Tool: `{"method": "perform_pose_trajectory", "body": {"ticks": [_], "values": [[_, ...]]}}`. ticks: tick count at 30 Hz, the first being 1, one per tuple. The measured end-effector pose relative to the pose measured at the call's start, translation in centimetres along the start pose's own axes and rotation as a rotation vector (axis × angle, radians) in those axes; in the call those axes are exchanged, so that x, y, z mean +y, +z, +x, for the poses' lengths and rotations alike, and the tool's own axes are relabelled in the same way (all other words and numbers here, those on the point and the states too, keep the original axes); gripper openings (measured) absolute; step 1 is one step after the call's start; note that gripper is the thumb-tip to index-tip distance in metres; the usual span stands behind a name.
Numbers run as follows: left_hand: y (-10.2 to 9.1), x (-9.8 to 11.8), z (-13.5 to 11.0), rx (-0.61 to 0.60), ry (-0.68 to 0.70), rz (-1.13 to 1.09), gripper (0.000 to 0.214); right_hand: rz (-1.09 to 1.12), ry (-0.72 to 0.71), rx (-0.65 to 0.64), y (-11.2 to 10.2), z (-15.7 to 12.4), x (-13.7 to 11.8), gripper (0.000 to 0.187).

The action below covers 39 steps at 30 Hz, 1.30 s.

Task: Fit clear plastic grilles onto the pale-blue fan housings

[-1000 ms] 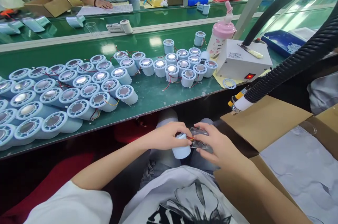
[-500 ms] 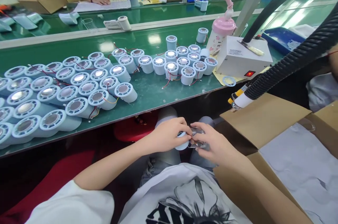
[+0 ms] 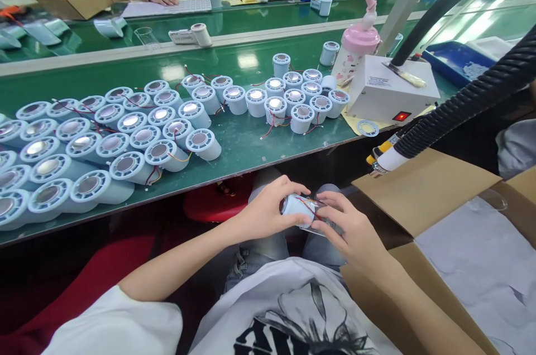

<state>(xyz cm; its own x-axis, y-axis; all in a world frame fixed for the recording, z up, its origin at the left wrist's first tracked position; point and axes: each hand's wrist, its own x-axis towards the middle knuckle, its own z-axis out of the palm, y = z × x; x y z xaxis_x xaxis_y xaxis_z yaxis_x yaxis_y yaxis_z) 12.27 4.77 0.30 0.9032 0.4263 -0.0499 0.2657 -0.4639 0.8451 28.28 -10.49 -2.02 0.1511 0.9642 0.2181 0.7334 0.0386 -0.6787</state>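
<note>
Over my lap, my left hand (image 3: 263,212) grips a small pale-blue cylinder (image 3: 296,205) with red wires running across it. My right hand (image 3: 349,232) is closed on a clear plastic piece (image 3: 320,222) pressed against the cylinder's right side. The two hands touch at the part. Several more pale-blue cylinders (image 3: 125,143) with shiny round tops and red wires lie in rows on the green bench (image 3: 243,148) in front of me.
A white box with a lit red switch (image 3: 391,92) and a pink bottle (image 3: 355,51) stand at the bench's right. A black ribbed hose (image 3: 464,101) crosses above an open cardboard box (image 3: 456,221) lined with white sheet. Other people sit across the bench.
The cylinder has tipped from upright onto its side in my left hand, and the clear piece now lies closer against it. Both hands have shifted slightly right and up.
</note>
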Motion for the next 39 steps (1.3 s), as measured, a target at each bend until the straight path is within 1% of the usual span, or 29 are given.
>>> {"method": "perform_pose_trajectory", "body": {"ticks": [2, 4, 5, 7, 9, 11, 14, 15, 17, 18, 20, 23, 26, 28, 30, 31, 32, 33, 35, 36, 37, 39], "values": [[-0.1, 0.0, 0.1, 0.008, -0.02, 0.025, 0.025, -0.099, -0.088, 0.047, -0.4, -0.2, 0.2, 0.02], [-0.1, -0.1, 0.3, -0.051, -0.003, 0.041, 0.027, -0.189, -0.167, 0.067, -0.7, -0.1, 0.5, 0.025], [0.0, -0.1, 0.4, -0.096, 0.013, 0.053, 0.027, -0.229, -0.204, 0.045, -0.8, 0.1, 0.6, 0.027], [0.2, -0.1, 0.6, -0.168, 0.039, 0.103, 0.024, -0.286, -0.258, -0.044, -0.8, 0.6, 0.9, 0.028], [0.4, 0.0, 0.7, -0.189, 0.054, 0.177, 0.022, -0.302, -0.25, -0.137, -0.6, 1.0, 1.3, 0.027], [0.4, 0.1, 0.7, -0.168, 0.065, 0.212, 0.02, -0.241, -0.18, -0.213, -0.4, 1.3, 1.5, 0.024], [0.3, 0.0, 0.6, -0.097, 0.072, 0.124, 0.014, -0.012, -0.054, -0.278, -0.2, 1.4, 1.6, 0.016], [0.3, -0.1, 0.6, -0.061, 0.066, 0.076, 0.019, 0.074, -0.017, -0.271, -0.2, 1.4, 1.5, 0.015], [0.4, -0.6, 0.5, 0.012, 0.053, -0.012, 0.038, 0.213, 0.049, -0.213, -0.3, 1.3, 1.3, 0.016], [0.5, -0.9, 0.5, 0.039, 0.052, -0.042, 0.048, 0.26, 0.077, -0.171, -0.4, 1.3, 1.1, 0.017], [0.8, -1.5, 0.5, 0.059, 0.073, -0.067, 0.057, 0.321, 0.142, -0.112, -0.6, 1.2, 0.8, 0.018], [1.1, -2.4, 0.4, 0.028, 0.134, -0.067, 0.064, 0.419, 0.251, -0.086, -1.0, 1.1, 0.5, 0.02], [1.3, -2.6, 0.4, -0.063, 0.17, -0.137, 0.071, 0.588, 0.357, -0.044, -1.3, 1.1, 0.7, 0.022], [1.6, -2.4, 0.2, -0.134, 0.137, -0.267, 0.071, 0.732, 0.419, -0.013, -1.4, 1.2, 1.1, 0.022], [1.9, -2.1, -0.1, -0.161, 0.057, -0.413, 0.07, 0.849, 0.439, -0.002, -1.5, 1.2, 1.6, 0.022], [2.1, -1.9, -0.3, -0.156, 0.007, -0.479, 0.069, 0.882, 0.418, -0.008, -1.5, 1.1, 1.8, 0.019], [2.3, -1.8, -0.4, -0.14, -0.041, -0.544, 0.069, 0.876, 0.371, -0.023, -1.5, 1.0, 1.9, 0.012], [2.4, -1.6, -0.6, -0.121, -0.082, -0.613, 0.068, 0.823, 0.306, -0.047, -1.6, 0.9, 1.9, 0.002], [2.6, -1.4, -0.9, -0.098, -0.153, -0.763, 0.066, 0.615, 0.154, -0.088, -1.7, 0.5, 1.9, 0.033], [2.6, -1.3, -1.0, -0.103, -0.183, -0.824, 0.065, 0.494, 0.085, -0.094, -1.7, 0.2, 1.8, 0.045], [2.6, -1.2, -1.1, -0.121, -0.206, -0.865, 0.065, 0.389, 0.03, -0.091, -1.7, -0.1, 1.7, 0.052], [2.4, -1.1, -1.3, -0.163, -0.218, -0.891, 0.068, 0.285, -0.034, -0.073, -1.8, -0.7, 1.6, 0.052]]}}
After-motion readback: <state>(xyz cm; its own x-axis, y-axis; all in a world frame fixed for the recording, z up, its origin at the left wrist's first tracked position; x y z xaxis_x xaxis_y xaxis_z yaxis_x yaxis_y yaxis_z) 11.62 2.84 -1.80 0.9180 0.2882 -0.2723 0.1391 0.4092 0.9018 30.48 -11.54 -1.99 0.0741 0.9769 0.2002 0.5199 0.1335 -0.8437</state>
